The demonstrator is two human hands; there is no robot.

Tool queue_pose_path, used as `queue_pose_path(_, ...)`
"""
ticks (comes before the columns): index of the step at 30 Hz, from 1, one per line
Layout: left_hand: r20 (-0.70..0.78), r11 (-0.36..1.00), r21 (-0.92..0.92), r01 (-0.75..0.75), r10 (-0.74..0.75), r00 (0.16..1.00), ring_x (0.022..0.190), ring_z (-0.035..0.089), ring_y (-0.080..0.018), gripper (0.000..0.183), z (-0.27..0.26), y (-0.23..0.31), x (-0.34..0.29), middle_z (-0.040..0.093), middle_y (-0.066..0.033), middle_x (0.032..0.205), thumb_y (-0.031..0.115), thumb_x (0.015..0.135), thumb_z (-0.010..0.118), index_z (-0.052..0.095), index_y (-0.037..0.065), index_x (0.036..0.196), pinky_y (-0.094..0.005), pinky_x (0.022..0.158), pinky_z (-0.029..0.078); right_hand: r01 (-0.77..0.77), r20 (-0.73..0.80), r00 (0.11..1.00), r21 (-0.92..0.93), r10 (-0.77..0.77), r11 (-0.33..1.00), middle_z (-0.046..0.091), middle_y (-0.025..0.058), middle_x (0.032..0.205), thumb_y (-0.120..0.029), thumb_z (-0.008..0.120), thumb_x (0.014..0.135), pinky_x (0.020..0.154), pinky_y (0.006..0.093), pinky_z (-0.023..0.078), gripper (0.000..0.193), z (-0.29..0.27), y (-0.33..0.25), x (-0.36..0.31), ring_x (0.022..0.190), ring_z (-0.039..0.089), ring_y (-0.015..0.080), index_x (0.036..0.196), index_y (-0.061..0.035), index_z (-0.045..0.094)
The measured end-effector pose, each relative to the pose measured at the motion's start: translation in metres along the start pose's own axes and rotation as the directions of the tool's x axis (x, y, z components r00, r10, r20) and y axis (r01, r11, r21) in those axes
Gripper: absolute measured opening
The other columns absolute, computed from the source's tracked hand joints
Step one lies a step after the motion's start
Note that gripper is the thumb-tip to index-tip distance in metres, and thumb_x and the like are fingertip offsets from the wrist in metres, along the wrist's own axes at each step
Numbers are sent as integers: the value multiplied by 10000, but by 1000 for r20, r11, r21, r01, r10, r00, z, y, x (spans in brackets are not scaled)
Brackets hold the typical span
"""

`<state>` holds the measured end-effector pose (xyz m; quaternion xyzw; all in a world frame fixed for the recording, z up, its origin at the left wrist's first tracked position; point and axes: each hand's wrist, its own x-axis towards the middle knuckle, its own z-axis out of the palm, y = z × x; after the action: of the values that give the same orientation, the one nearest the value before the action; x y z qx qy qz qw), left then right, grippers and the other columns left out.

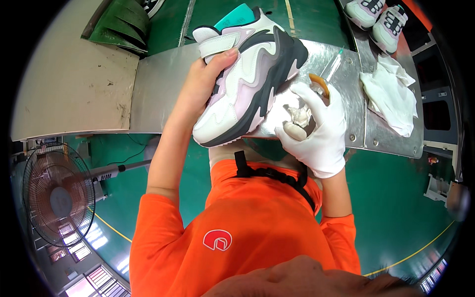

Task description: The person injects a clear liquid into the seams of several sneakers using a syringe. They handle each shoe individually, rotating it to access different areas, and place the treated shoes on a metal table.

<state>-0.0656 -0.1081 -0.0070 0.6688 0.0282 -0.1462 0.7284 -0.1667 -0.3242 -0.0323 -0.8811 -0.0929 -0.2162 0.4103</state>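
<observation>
A white and lilac sneaker (242, 79) with a dark grey sole is tilted above the metal bench, toe toward me. My left hand (205, 79), bare, grips its strap and lace side with the thumb on top. A teal piece (237, 17) sticks up at the shoe's opening. To the right of the sole, my right hand (319, 126) wears a white glove, its fingers curled around a curved amber piece (320, 83). Crumpled off-white material (299, 116) shows between thumb and fingers; whether it is held or lies on the bench, I cannot tell.
A clear thin tube with a green tip (335, 64) lies on the metal bench (161, 89) beyond my right hand. A white cloth (391, 94) is at the right, below a pair of similar sneakers (388, 29). Green curved flaps (121, 24) stand far left; a fan (59, 195) is lower left.
</observation>
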Motion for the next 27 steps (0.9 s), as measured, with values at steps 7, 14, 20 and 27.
queue_pose_path(7, 14, 994, 107, -36, 35, 999, 913, 630, -130, 484, 5, 5, -5, 672, -83, 1052, 328, 857, 710, 621, -23, 1177, -267, 808, 503, 151, 54, 988, -113, -146, 982, 562, 205, 1133, -130, 818, 541, 870, 427, 503, 630, -5, -6, 25, 1020, 589, 390, 1148, -156, 653)
queue_pose_path(14, 15, 973, 206, -106, 105, 994, 938, 634, -146, 495, 9, 3, -7, 677, -91, 1058, 338, 835, 733, 636, -21, 1161, -284, 838, 502, 264, 100, 964, -248, -247, 932, 528, 192, 1014, -188, 714, 597, 673, 432, 486, 465, -9, -11, 34, 823, 566, 376, 1059, -180, 661)
queue_pose_path(20, 51, 940, 310, -141, 132, 990, 918, 635, -144, 492, 19, 10, -17, 674, -95, 1045, 323, 835, 739, 629, -38, 1152, -280, 820, 506, 287, 178, 953, -277, -244, 917, 515, 195, 990, -216, 718, 597, 687, 447, 476, 392, -19, -12, 34, 837, 551, 386, 978, -168, 641)
queue_pose_path(27, 72, 928, 329, -176, 161, 984, 925, 638, -152, 507, 20, 12, -19, 681, -102, 1038, 341, 829, 735, 627, -31, 1157, -294, 819, 507, 113, 147, 985, -175, -88, 978, 522, 253, 1239, -156, 751, 544, 926, 437, 468, 464, -44, -4, 10, 1067, 568, 414, 993, -73, 667)
